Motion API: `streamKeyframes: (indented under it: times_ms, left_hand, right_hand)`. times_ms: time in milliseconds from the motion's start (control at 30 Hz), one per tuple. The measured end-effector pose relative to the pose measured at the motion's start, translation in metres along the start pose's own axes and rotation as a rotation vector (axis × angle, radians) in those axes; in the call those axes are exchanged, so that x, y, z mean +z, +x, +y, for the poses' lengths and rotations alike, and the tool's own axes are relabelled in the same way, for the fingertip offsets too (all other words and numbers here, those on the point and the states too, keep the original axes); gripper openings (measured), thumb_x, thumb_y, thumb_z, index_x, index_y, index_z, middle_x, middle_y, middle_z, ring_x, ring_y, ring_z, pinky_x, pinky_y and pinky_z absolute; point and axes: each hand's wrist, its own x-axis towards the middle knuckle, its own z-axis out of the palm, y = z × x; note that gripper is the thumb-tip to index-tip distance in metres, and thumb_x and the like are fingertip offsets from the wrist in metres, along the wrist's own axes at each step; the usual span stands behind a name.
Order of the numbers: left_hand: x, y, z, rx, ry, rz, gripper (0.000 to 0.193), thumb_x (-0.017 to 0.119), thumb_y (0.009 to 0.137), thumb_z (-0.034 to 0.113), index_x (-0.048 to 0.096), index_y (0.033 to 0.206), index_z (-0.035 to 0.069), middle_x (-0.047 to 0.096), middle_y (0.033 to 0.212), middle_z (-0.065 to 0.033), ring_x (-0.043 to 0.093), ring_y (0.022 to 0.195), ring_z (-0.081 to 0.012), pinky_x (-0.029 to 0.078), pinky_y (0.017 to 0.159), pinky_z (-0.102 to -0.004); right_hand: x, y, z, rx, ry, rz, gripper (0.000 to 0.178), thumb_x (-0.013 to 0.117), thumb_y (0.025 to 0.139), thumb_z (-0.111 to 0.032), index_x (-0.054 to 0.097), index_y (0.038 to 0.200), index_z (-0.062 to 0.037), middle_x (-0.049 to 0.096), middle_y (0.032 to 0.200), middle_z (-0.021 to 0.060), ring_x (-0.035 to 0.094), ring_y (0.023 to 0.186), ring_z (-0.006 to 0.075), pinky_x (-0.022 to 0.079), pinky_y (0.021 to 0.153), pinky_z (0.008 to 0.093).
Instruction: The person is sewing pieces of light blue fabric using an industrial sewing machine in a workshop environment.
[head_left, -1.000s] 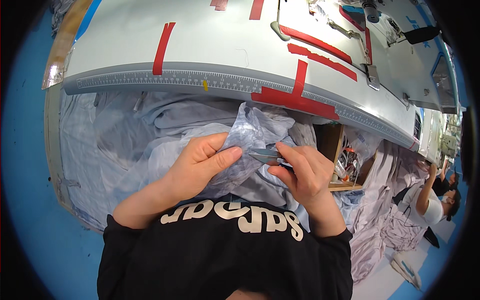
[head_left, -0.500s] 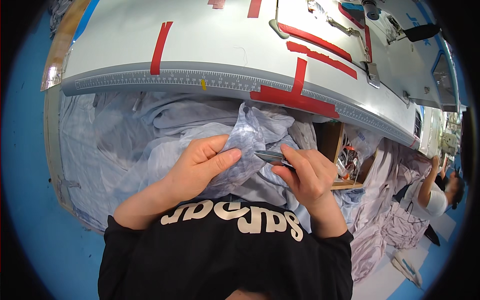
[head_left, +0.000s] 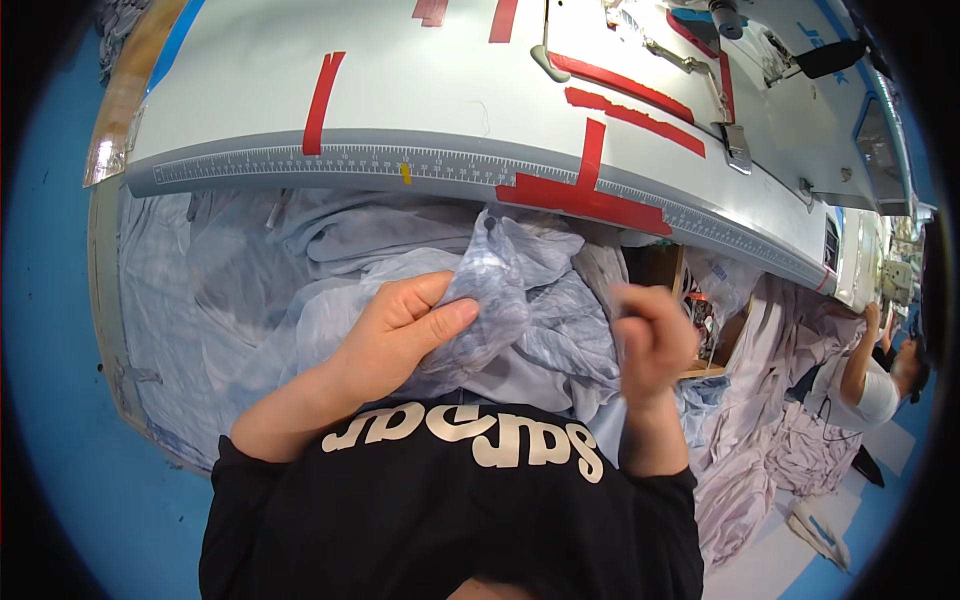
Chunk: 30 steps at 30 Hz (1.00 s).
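Head view: the left hand pinches blue-gray cloth at its two o'clock. Right hand, at the cloth's four o'clock: too blurry to tell its grip. A loose pinch could drop the cloth.

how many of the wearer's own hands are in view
2: the left hand holds the blue-grey cloth; the right hand, blurred, is to the right of it, near the wooden drawer. Neither is hidden.

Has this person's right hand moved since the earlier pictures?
Yes, to the right. Judged against the T-shaped red tape, the right hand's fingertips were below its middle; now the hand is around its right end.
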Motion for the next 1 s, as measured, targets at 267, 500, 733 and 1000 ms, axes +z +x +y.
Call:
streamKeyframes:
  times_ms: [267,500,733,1000]
  left_hand:
    - [0.004,0.003,0.026,0.588,0.614,0.16,0.014,0.067,0.09,0.012,0.07,0.096,0.0,0.06,0.118,-0.0077,0.056,0.098,-0.0133,0.045,0.087,-0.0277]
    - [-0.01,0.012,0.077,0.81,0.719,0.133,0.027,0.061,0.095,0.025,0.066,0.104,0.0,0.062,0.11,-0.0075,0.056,0.105,-0.0197,0.038,0.105,-0.0346]
    - [0.02,0.017,0.136,1.05,0.87,-0.101,0.033,0.038,0.086,-0.002,0.058,0.112,-0.006,0.057,0.115,-0.0109,0.056,0.1,-0.0148,0.044,0.087,-0.0256]
    - [-0.035,0.007,0.149,0.896,0.39,0.25,0.033,0.065,0.083,-0.006,0.06,0.115,-0.004,0.062,0.105,-0.0028,0.059,0.095,-0.0094,0.047,0.084,-0.0212]
  right_hand:
    - [-0.117,-0.166,0.224,0.602,-0.816,0.348,0.035,0.067,0.09,-0.029,0.062,0.108,0.0011,0.066,0.092,0.0186,0.064,0.084,0.0349,0.05,0.076,0.0413]
    - [-0.06,-0.081,0.142,0.435,-0.488,0.287,0.027,0.061,0.091,-0.014,0.063,0.115,-0.002,0.066,0.108,0.0143,0.064,0.098,0.0257,0.049,0.085,0.0312]
    - [0.1,-0.002,-0.076,-0.037,-0.089,-0.059,0.06,0.08,0.073,-0.027,0.059,0.123,-0.0009,0.066,0.102,0.0164,0.066,0.084,0.0344,0.053,0.079,0.0398]
    - [0.014,0.001,-0.024,-0.048,1.21,-0.899,0.051,0.066,0.081,-0.015,0.057,0.124,0.0098,0.054,0.133,0.0202,0.044,0.132,0.0272,0.03,0.11,0.0356]
